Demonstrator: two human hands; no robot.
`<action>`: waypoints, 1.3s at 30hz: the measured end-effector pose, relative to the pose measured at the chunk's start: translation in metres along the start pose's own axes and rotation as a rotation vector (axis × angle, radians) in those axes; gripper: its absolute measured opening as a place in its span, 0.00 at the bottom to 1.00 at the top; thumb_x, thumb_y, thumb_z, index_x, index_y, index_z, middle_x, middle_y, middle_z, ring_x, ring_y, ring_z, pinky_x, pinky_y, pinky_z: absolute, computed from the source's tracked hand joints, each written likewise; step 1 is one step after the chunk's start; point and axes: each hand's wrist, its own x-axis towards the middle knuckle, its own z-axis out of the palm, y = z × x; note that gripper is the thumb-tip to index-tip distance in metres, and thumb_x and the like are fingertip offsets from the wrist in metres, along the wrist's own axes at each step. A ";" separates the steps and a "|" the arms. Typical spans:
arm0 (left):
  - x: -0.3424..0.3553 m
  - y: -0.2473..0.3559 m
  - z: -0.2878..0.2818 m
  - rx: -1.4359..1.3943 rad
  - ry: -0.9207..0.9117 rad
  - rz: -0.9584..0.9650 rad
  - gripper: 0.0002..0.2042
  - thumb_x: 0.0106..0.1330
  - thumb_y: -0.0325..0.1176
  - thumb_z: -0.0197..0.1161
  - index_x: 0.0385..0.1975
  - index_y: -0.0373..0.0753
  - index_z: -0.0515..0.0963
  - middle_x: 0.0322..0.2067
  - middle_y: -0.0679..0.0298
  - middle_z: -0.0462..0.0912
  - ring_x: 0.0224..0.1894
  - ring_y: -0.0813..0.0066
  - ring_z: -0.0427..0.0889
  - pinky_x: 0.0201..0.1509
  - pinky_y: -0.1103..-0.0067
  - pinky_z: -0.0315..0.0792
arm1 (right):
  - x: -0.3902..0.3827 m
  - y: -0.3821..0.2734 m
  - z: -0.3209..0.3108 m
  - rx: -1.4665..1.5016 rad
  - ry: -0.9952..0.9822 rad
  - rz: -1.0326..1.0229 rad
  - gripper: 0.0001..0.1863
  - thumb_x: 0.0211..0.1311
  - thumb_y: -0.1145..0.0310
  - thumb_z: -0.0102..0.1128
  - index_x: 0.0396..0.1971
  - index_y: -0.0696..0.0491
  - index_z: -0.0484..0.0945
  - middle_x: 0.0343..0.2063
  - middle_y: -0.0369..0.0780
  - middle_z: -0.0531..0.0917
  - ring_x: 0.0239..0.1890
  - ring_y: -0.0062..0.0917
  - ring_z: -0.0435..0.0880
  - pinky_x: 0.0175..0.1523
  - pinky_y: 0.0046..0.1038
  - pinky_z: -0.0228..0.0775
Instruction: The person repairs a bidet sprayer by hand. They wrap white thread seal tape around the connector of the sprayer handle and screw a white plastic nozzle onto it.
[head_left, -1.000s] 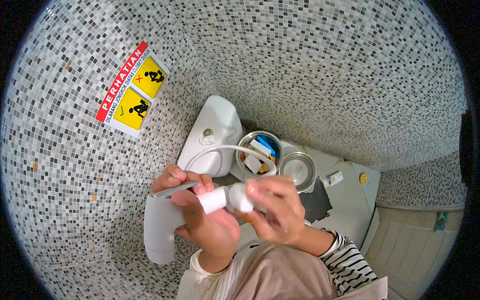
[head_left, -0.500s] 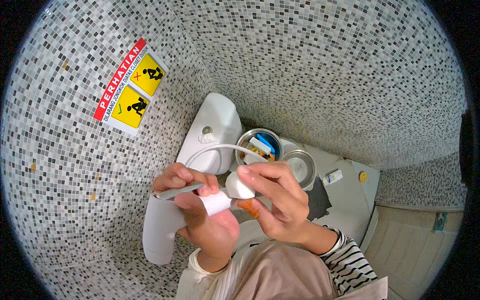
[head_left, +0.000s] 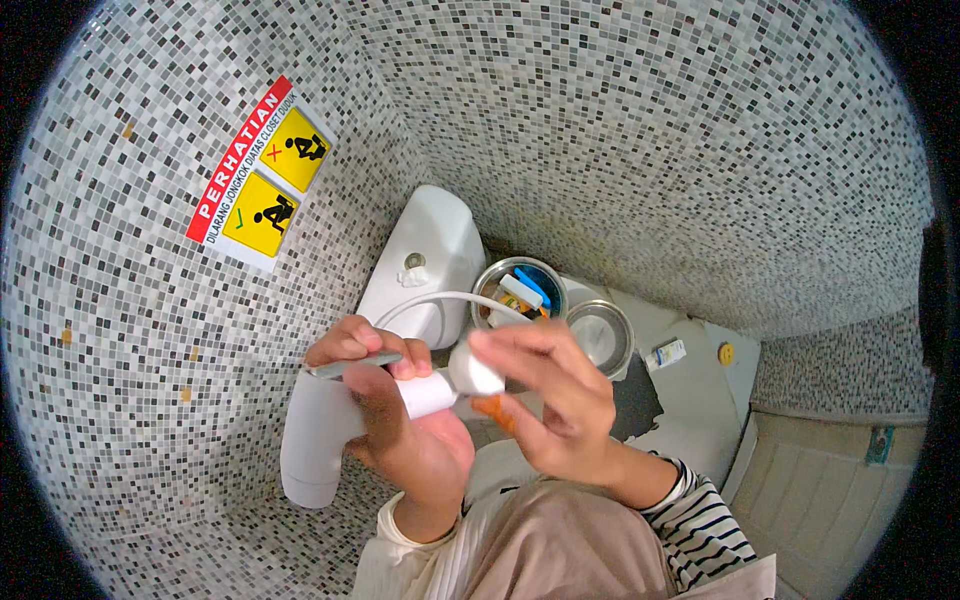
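My left hand (head_left: 400,440) is wrapped round a white plastic spray handset (head_left: 315,435) with a grey lever (head_left: 350,364), its wide body hanging at the left. At its short tubular end, my right hand (head_left: 555,400) pinches a white rounded fitting (head_left: 470,368) with fingertips and thumb, slightly blurred. An orange patch (head_left: 496,410) covers the right thumb's tip. A pale hose (head_left: 450,295) arches behind both hands; where it joins is hidden.
A white cistern (head_left: 415,230) stands in the tiled corner. Beside it are a steel bowl (head_left: 485,275) of assorted items, an empty-looking metal bowl (head_left: 622,325), a small packet (head_left: 666,353) and a yellow round object (head_left: 726,354) on a ledge. A warning sign (head_left: 250,175) hangs left; a panel (head_left: 820,470) stands right.
My right hand and the rounded fitting have moved up, its fingers shifting over the fitting. The handset in my left hand has risen a little over the last half second.
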 end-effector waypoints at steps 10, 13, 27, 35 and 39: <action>-0.003 -0.007 -0.002 0.003 -0.023 -0.035 0.18 0.61 0.45 0.60 0.38 0.39 0.64 0.36 0.64 0.63 0.29 0.81 0.64 0.32 0.81 0.63 | -0.002 0.014 0.000 0.179 0.030 0.163 0.21 0.47 0.78 0.62 0.46 0.60 0.76 0.40 0.43 0.76 0.39 0.26 0.75 0.45 0.25 0.67; -0.001 -0.002 0.000 -0.012 -0.033 -0.013 0.16 0.62 0.44 0.58 0.38 0.40 0.65 0.36 0.65 0.64 0.29 0.82 0.64 0.32 0.82 0.62 | -0.002 0.014 0.002 0.458 0.070 0.414 0.23 0.49 0.76 0.63 0.49 0.58 0.74 0.41 0.40 0.75 0.40 0.22 0.74 0.46 0.23 0.66; 0.004 -0.002 0.000 -0.111 -0.001 -0.159 0.15 0.66 0.44 0.53 0.44 0.39 0.68 0.37 0.68 0.68 0.29 0.84 0.64 0.32 0.85 0.61 | -0.007 0.036 -0.021 0.296 -0.251 0.295 0.14 0.52 0.73 0.61 0.42 0.52 0.79 0.44 0.41 0.69 0.44 0.26 0.72 0.48 0.24 0.66; 0.007 -0.004 -0.001 -0.130 -0.001 -0.183 0.19 0.65 0.44 0.54 0.50 0.37 0.66 0.40 0.66 0.71 0.29 0.84 0.65 0.31 0.85 0.61 | -0.009 0.037 -0.019 0.198 -0.361 0.238 0.17 0.49 0.71 0.65 0.41 0.53 0.77 0.44 0.41 0.67 0.43 0.29 0.73 0.45 0.25 0.68; 0.011 -0.003 -0.006 -0.065 -0.130 -0.182 0.26 0.59 0.50 0.60 0.50 0.38 0.66 0.42 0.64 0.70 0.35 0.80 0.67 0.35 0.82 0.63 | -0.008 0.041 -0.019 0.217 -0.370 0.206 0.18 0.48 0.70 0.66 0.42 0.53 0.76 0.44 0.40 0.67 0.42 0.28 0.73 0.43 0.24 0.68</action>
